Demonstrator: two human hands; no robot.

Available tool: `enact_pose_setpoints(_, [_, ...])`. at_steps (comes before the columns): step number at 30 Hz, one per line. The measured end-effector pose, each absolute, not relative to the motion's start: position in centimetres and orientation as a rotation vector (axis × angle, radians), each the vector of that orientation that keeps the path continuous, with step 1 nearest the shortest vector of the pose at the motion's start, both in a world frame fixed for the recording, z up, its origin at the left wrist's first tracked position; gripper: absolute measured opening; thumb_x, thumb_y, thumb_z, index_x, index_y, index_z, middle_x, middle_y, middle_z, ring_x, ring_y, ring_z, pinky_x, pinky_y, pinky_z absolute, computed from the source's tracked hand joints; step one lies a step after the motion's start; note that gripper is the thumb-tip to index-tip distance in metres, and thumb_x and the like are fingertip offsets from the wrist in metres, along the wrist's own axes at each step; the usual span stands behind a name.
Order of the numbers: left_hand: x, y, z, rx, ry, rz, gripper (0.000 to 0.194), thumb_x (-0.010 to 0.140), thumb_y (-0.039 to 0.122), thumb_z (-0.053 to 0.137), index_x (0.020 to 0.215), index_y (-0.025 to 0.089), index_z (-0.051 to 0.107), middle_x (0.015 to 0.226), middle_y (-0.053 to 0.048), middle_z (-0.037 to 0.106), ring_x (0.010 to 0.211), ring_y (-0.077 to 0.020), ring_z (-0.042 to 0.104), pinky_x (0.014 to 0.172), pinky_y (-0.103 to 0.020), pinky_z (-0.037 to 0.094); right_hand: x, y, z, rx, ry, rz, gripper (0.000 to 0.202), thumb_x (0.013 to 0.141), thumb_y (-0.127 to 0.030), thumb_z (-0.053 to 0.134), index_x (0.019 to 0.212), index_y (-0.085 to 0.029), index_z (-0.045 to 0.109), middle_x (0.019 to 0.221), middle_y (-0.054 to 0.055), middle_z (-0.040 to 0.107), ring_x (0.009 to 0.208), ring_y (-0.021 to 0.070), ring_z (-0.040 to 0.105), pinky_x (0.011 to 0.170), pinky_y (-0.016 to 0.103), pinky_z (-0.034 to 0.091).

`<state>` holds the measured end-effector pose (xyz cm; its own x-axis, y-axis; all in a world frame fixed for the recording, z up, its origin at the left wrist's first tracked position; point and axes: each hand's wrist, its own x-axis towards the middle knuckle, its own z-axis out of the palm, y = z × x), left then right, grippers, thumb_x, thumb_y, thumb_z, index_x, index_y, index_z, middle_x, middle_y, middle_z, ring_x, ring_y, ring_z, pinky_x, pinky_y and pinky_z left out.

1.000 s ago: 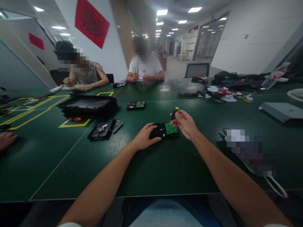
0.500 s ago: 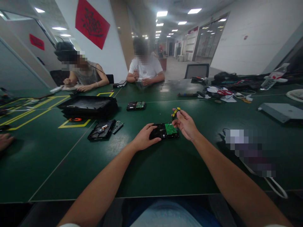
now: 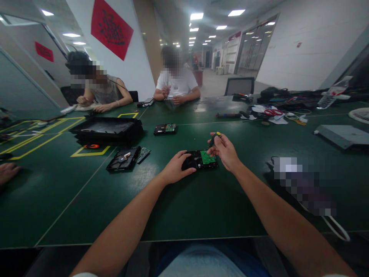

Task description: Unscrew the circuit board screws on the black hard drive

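One screwdriver [image 3: 214,138], gripped in the right hand [image 3: 226,151], apparently works a hard drive [image 3: 196,159] clasped by the left hand [image 3: 175,168]; the next turn likely needs steadiness.

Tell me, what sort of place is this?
Probably an office used for electronics work: a screwdriver is in the right hand at a black drive with a green board, a second black drive lies beyond, and co-workers share the table.

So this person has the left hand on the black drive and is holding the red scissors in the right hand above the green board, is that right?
Not quite: in the head view, the right hand holds a screwdriver above the green board, not the scissors. The left hand is indeed on the black drive.
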<state>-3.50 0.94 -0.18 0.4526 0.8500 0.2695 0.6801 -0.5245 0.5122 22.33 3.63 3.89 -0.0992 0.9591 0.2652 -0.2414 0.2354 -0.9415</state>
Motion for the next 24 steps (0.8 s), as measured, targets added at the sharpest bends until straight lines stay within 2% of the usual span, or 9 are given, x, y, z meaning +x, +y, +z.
enact_pose_setpoints(6, [-3.5,0.85,-0.21,2.382,1.3,0.731,0.07,0.089,0.056,0.073,0.148,0.022,0.053,0.158,-0.015,0.045,0.145,-0.0355,0.048,0.123,-0.053,0.04,22.0,3.01,3.12,-0.89,-1.435,0.863,0.059,0.09,-0.051,0.075,0.142,-0.031,0.057,0.083,-0.002,0.068,0.062,0.0146,0.067,0.059,0.029,0.058])
enact_pose_setpoints(13, [-3.57,0.96,-0.37,2.38,1.298,0.726,0.071,0.09,0.056,0.072,0.148,0.021,0.052,0.158,-0.017,0.045,0.145,-0.0348,0.048,0.123,-0.051,0.04,22.08,2.81,2.87,-0.92,-1.479,0.803,0.072,0.088,-0.043,0.077,0.152,-0.039,0.045,0.102,0.002,0.073,0.073,0.0199,0.071,0.079,0.045,0.065])
enact_pose_setpoints(18, [-3.59,0.98,-0.36,2.38,1.299,0.728,0.072,0.089,0.056,0.073,0.148,0.022,0.052,0.158,-0.016,0.044,0.144,-0.0351,0.049,0.123,-0.053,0.041,22.58,2.88,2.91,-0.953,-1.504,0.717,0.084,0.084,-0.041,0.081,0.158,-0.041,0.04,0.098,0.003,0.071,0.084,0.0264,0.069,0.094,0.055,0.06])
enact_pose_setpoints(22, [-3.58,0.95,-0.34,2.374,1.295,0.731,0.072,0.089,0.057,0.073,0.149,0.022,0.052,0.159,-0.016,0.044,0.145,-0.0351,0.049,0.123,-0.052,0.04,22.85,2.88,2.97,-1.013,-1.559,0.559,0.082,0.085,-0.042,0.08,0.158,-0.04,0.041,0.092,0.003,0.067,0.084,0.0281,0.067,0.1,0.06,0.055])
enact_pose_setpoints(24, [-3.57,0.94,-0.35,2.373,1.299,0.737,0.071,0.089,0.057,0.073,0.148,0.022,0.053,0.158,-0.015,0.044,0.145,-0.0351,0.049,0.123,-0.052,0.04,22.89,2.94,2.96,-1.013,-1.574,0.495,0.08,0.085,-0.041,0.079,0.156,-0.04,0.043,0.096,0.004,0.069,0.084,0.0281,0.067,0.1,0.06,0.055])
